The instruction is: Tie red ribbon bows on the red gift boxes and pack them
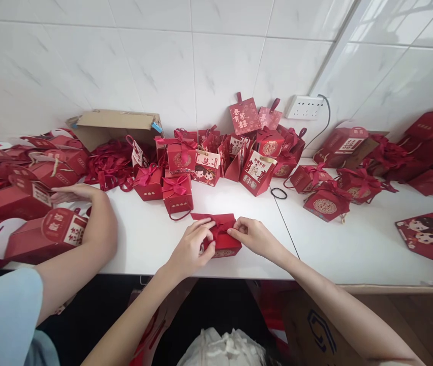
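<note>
Ribbon (221, 226) is pinched by the fingertips of the left hand (194, 245) and right hand (256, 237) atop a box (227, 252) near the front edge of the white table (148, 236). It could be skewed or loosened by an uneven pull, and the card dented by hard pressing. The red box is marked in gold on its front.
</note>
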The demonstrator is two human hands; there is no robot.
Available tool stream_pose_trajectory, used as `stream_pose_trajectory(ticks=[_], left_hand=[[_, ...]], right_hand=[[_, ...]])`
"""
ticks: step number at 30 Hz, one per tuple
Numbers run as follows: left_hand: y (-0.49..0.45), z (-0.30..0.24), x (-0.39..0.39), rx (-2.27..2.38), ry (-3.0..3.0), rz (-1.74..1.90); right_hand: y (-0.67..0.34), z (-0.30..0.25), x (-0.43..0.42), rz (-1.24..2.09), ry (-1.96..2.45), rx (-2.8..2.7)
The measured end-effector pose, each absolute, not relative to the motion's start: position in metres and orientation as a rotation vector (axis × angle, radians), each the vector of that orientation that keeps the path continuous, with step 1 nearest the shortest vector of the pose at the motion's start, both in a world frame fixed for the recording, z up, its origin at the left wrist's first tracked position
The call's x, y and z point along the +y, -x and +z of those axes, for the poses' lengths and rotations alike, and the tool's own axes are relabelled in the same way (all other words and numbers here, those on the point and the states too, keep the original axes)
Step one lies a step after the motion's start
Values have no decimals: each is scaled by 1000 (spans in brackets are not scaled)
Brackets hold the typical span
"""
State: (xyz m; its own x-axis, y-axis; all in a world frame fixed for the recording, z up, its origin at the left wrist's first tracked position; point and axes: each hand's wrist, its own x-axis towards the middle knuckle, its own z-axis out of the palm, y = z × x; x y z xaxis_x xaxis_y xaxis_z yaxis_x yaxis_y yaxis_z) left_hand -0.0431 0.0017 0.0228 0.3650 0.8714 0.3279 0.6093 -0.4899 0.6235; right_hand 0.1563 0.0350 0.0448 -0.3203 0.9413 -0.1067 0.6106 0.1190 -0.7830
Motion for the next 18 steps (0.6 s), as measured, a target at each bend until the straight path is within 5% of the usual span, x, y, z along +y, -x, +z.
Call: stream_pose_trajectory(ticks=[9, 18], left_hand=[[56, 26, 14, 1132, -2070, 806], [52, 27, 18, 1118, -2052, 823]], right_hand=[[-168, 35, 49, 1580, 1290, -1790], [-192, 38, 68, 1742, 1197, -1956]])
